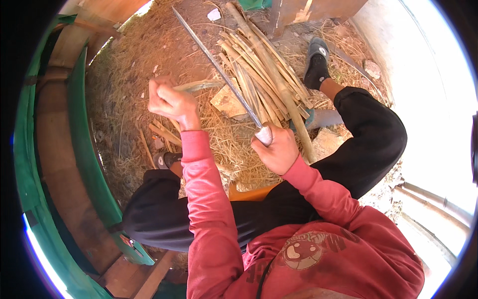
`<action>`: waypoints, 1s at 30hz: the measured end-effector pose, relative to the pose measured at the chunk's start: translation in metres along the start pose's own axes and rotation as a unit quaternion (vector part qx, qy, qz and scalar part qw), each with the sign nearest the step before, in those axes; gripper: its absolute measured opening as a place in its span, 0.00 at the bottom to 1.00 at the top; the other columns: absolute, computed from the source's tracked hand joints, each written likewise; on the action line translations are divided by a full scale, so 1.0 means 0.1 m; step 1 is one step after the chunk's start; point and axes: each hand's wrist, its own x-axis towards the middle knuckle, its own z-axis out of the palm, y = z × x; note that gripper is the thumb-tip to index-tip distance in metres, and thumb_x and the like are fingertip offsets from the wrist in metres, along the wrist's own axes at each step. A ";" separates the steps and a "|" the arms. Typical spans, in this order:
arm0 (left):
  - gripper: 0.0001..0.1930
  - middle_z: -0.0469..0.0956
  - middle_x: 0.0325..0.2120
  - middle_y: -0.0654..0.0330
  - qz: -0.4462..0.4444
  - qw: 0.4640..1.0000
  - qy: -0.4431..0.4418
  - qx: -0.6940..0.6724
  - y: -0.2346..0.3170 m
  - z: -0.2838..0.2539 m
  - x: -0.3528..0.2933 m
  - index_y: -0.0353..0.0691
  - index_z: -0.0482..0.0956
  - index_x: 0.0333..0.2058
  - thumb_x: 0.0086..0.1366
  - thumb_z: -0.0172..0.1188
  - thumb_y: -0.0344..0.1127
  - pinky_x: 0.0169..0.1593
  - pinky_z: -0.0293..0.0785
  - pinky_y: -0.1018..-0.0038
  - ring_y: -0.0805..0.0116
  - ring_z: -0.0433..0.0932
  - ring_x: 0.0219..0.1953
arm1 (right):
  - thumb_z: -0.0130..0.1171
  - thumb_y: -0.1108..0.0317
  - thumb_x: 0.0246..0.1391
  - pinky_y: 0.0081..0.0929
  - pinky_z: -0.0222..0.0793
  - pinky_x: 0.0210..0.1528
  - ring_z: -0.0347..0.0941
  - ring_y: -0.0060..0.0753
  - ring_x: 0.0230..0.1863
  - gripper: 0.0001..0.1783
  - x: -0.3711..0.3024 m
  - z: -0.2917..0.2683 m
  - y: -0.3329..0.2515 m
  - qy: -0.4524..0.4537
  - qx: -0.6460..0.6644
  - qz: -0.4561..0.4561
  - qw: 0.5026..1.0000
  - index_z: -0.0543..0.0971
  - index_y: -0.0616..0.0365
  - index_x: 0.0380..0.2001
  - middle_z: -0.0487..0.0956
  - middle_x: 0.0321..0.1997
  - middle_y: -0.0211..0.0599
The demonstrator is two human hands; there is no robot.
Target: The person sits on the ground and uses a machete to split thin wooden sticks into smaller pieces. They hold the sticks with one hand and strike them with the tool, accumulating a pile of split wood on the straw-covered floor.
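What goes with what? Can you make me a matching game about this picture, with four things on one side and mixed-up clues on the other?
Things:
1. left hand
2. trousers
3. right hand
4. long-sleeved top

Clues:
A. red
B. gripping a long knife by its handle
C. black
D. holding a stick

Right pairs: 1-D, 2-C, 3-B, 4-A

Rounded pale knife handle [265, 136], nr tan wooden-stick pile [266, 70], mostly hid. by R grip [280, 152]; green cloth [255, 4] beyond pile cut off.
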 end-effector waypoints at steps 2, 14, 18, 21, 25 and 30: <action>0.16 0.68 0.10 0.58 0.009 1.000 0.003 0.002 -0.09 0.07 0.04 0.37 0.67 0.12 0.56 0.41 0.35 0.16 0.52 0.71 0.73 0.56 0.11 | 0.62 0.66 0.46 0.36 0.72 0.31 0.77 0.48 0.24 0.12 0.06 0.15 0.20 0.001 -0.043 0.038 0.998 0.76 0.66 0.24 0.78 0.20 0.50; 0.16 0.54 0.09 0.58 0.004 1.000 0.005 0.023 -0.15 0.22 0.26 0.35 0.53 0.13 0.57 0.42 0.35 0.21 0.46 0.65 0.69 0.51 0.15 | 0.62 0.62 0.47 0.41 0.75 0.38 0.79 0.55 0.29 0.18 0.20 0.29 0.16 -0.021 -0.002 0.022 1.000 0.79 0.68 0.35 0.79 0.25 0.58; 0.16 0.52 0.10 0.58 0.002 0.999 0.016 0.034 -0.14 0.31 0.29 0.34 0.54 0.14 0.57 0.42 0.35 0.22 0.46 0.64 0.69 0.51 0.16 | 0.59 0.62 0.49 0.42 0.76 0.36 0.79 0.56 0.32 0.15 0.43 0.72 1.04 -0.100 -0.131 0.218 0.962 0.80 0.61 0.37 0.80 0.29 0.56; 0.16 0.54 0.10 0.58 0.001 0.999 0.017 0.038 -0.28 0.35 0.45 0.33 0.56 0.14 0.56 0.43 0.36 0.22 0.48 0.64 0.69 0.51 0.16 | 0.55 0.58 0.53 0.41 0.75 0.45 0.79 0.54 0.41 0.19 0.60 0.63 1.53 -0.192 -0.205 0.217 0.935 0.80 0.63 0.39 0.81 0.35 0.55; 0.16 0.61 0.13 0.58 -0.083 0.996 0.015 0.014 -0.25 0.34 0.47 0.32 0.61 0.14 0.56 0.43 0.36 0.24 0.53 0.65 0.68 0.57 0.18 | 0.53 0.56 0.56 0.40 0.74 0.48 0.78 0.54 0.44 0.23 0.61 0.64 1.65 -0.164 -0.178 0.308 0.920 0.78 0.67 0.44 0.80 0.41 0.56; 0.16 0.67 0.13 0.57 -0.077 0.997 0.003 0.000 -0.36 0.24 0.52 0.33 0.65 0.14 0.55 0.43 0.37 0.26 0.59 0.67 0.68 0.62 0.19 | 0.53 0.56 0.57 0.39 0.75 0.49 0.78 0.55 0.44 0.24 0.55 0.63 1.41 -0.188 -0.199 0.292 0.916 0.76 0.68 0.47 0.80 0.41 0.58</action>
